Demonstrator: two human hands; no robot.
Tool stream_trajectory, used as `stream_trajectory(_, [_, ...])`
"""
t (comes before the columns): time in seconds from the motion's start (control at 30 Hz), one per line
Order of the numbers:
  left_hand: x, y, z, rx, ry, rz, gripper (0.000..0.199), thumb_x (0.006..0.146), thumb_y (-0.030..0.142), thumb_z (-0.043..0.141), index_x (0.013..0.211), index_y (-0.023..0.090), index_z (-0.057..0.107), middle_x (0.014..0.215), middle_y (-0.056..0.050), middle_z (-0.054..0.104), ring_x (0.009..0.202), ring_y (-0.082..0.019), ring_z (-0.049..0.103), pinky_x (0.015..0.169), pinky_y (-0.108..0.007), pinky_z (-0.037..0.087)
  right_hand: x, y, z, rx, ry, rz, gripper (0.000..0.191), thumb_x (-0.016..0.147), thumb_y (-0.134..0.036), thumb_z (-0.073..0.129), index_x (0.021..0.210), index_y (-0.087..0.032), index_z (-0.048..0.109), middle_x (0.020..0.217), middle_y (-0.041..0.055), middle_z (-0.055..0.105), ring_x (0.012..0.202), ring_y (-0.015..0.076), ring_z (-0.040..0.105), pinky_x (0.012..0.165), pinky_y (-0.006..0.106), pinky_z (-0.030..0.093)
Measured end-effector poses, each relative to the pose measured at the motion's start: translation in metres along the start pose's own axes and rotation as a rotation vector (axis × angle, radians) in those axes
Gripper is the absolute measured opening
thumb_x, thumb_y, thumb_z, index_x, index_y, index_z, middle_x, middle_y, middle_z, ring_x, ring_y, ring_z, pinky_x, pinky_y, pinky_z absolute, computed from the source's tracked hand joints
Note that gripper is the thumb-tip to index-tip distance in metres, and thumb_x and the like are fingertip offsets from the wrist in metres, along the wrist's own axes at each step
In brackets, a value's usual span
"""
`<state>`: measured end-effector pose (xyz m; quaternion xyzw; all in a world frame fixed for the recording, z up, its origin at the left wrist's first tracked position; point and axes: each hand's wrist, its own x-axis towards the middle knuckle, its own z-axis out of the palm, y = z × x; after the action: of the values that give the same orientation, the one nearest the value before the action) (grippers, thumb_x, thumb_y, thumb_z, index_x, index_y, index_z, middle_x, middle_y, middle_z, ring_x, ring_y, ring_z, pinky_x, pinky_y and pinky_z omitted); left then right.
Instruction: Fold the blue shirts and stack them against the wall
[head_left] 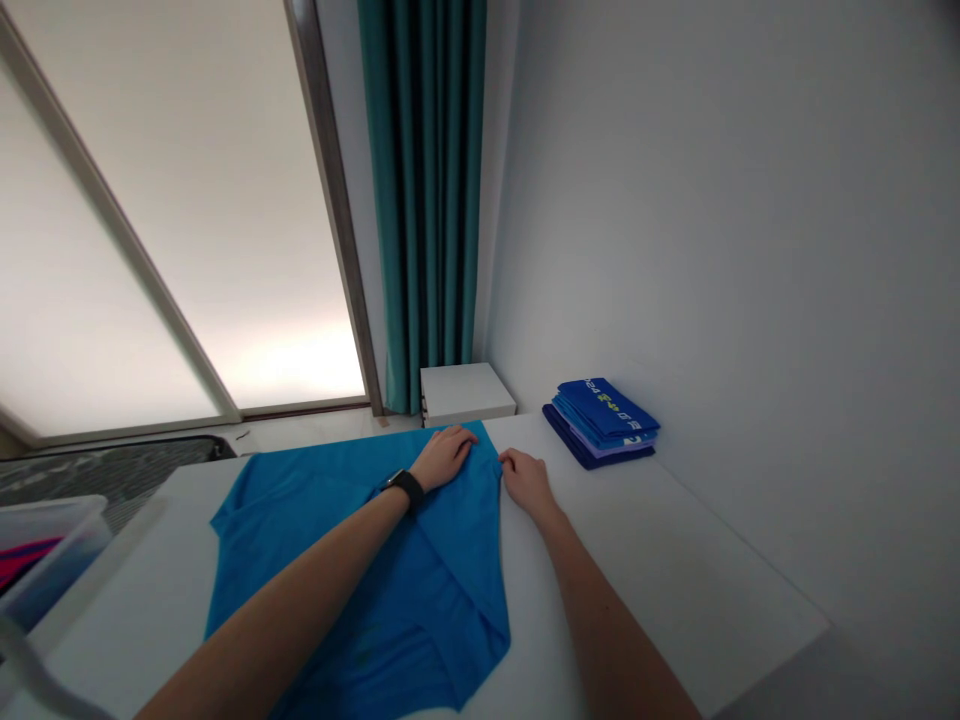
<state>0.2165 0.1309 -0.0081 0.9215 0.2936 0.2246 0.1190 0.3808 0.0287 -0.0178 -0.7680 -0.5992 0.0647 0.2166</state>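
Note:
A bright blue shirt point(300, 510) is spread on the white table point(622, 560), its right part folded over in a diagonal layer. My left hand point(444, 456), with a dark watch on the wrist, lies on the cloth near its upper right corner, fingers stretched out. Just to the right, my right hand point(525, 478) pinches the shirt's right edge between closed fingers.
A stack of folded blue clothes point(604, 422) sits by the wall at the table's back right. Behind the table stands a low white cabinet point(466, 392) below a teal curtain point(435, 200). A clear plastic bin point(82, 540) with red and dark cloth is at the left.

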Motion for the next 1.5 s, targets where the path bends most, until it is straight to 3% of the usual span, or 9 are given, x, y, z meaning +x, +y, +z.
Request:
stream_trajectory(0.17, [0.006, 0.004, -0.009, 0.015, -0.048, 0.039, 0.027, 0.097, 0.02, 0.036, 0.108, 0.02, 0.06, 0.108, -0.006, 0.061, 0.095, -0.017, 0.062, 0.089, -0.028, 0.047, -0.002, 0.0, -0.001, -0.003, 0.005, -0.002, 0.023, 0.09, -0.017, 0.042, 0.098, -0.023, 0.063, 0.099, 0.0013, 0.071, 0.096, 0.0159, 0.061, 0.079, 0.029, 0.029])
stream_trajectory(0.5, [-0.007, 0.0, -0.006, 0.218, -0.124, -0.069, 0.03, 0.097, 0.02, 0.033, 0.114, 0.023, 0.058, 0.111, -0.009, 0.058, 0.077, -0.019, 0.065, 0.067, -0.031, 0.048, -0.004, -0.006, 0.001, -0.081, 0.034, 0.021, 0.016, 0.096, -0.025, 0.042, 0.094, -0.02, 0.057, 0.092, 0.0042, 0.069, 0.09, 0.0176, 0.061, 0.076, 0.03, 0.028])
stream_trajectory(0.6, [-0.009, -0.001, -0.009, 0.276, -0.105, -0.111, 0.032, 0.096, 0.015, 0.032, 0.114, 0.02, 0.057, 0.11, -0.011, 0.058, 0.08, -0.022, 0.063, 0.071, -0.034, 0.048, -0.004, -0.006, 0.002, -0.089, 0.043, 0.02, 0.014, 0.095, -0.023, 0.043, 0.095, -0.021, 0.057, 0.094, 0.0034, 0.069, 0.089, 0.0172, 0.061, 0.075, 0.03, 0.028])
stream_trajectory(0.7, [-0.01, 0.008, -0.015, 0.32, -0.064, -0.117, 0.033, 0.094, 0.011, 0.033, 0.115, 0.018, 0.058, 0.113, -0.014, 0.058, 0.101, -0.026, 0.057, 0.087, -0.041, 0.044, -0.004, -0.004, 0.004, -0.07, 0.056, 0.012, 0.014, 0.096, -0.023, 0.043, 0.096, -0.021, 0.057, 0.093, 0.0032, 0.069, 0.09, 0.0173, 0.061, 0.075, 0.03, 0.029])
stream_trajectory(0.9, [-0.027, 0.045, -0.018, 0.258, -0.155, 0.27, 0.036, 0.098, 0.031, 0.04, 0.129, 0.023, 0.053, 0.13, -0.011, 0.057, 0.121, -0.024, 0.049, 0.104, -0.04, 0.034, 0.0, 0.005, 0.004, -0.003, 0.029, -0.017, 0.017, 0.095, -0.025, 0.045, 0.096, -0.023, 0.061, 0.092, 0.0001, 0.071, 0.087, 0.0143, 0.062, 0.074, 0.026, 0.031])
stream_trajectory(1.1, [-0.053, 0.052, -0.004, 0.215, -0.285, 0.355, 0.05, 0.097, 0.042, 0.039, 0.144, 0.023, 0.038, 0.15, -0.01, 0.04, 0.136, -0.024, 0.039, 0.111, -0.042, 0.029, 0.001, 0.006, 0.003, 0.022, 0.033, -0.016, 0.016, 0.094, -0.025, 0.047, 0.094, -0.023, 0.063, 0.093, -0.0005, 0.072, 0.086, 0.0136, 0.063, 0.074, 0.025, 0.032])
stream_trajectory(1.23, [-0.058, 0.051, -0.005, 0.191, -0.273, 0.332, 0.051, 0.098, 0.044, 0.037, 0.146, 0.025, 0.036, 0.15, -0.009, 0.041, 0.137, -0.022, 0.038, 0.111, -0.04, 0.027, 0.001, 0.005, 0.005, 0.01, 0.049, -0.002, 0.015, 0.094, -0.025, 0.048, 0.092, -0.022, 0.062, 0.09, -0.0001, 0.071, 0.085, 0.0142, 0.062, 0.073, 0.026, 0.032])
stream_trajectory(1.33, [-0.052, 0.05, -0.013, 0.193, -0.239, 0.267, 0.046, 0.099, 0.044, 0.035, 0.14, 0.026, 0.044, 0.139, -0.008, 0.053, 0.127, -0.021, 0.047, 0.108, -0.038, 0.03, 0.0, 0.003, 0.006, -0.001, 0.06, 0.009, 0.015, 0.094, -0.025, 0.047, 0.092, -0.022, 0.061, 0.088, 0.0006, 0.07, 0.083, 0.0147, 0.062, 0.072, 0.027, 0.031])
stream_trajectory(1.5, [-0.022, 0.027, -0.02, 0.233, -0.132, 0.039, 0.03, 0.095, 0.026, 0.04, 0.115, 0.022, 0.062, 0.112, -0.01, 0.065, 0.109, -0.024, 0.055, 0.099, -0.04, 0.037, -0.002, 0.002, 0.005, 0.011, 0.079, 0.012, 0.013, 0.094, -0.024, 0.047, 0.097, -0.022, 0.059, 0.089, 0.0007, 0.068, 0.082, 0.0152, 0.06, 0.074, 0.027, 0.032])
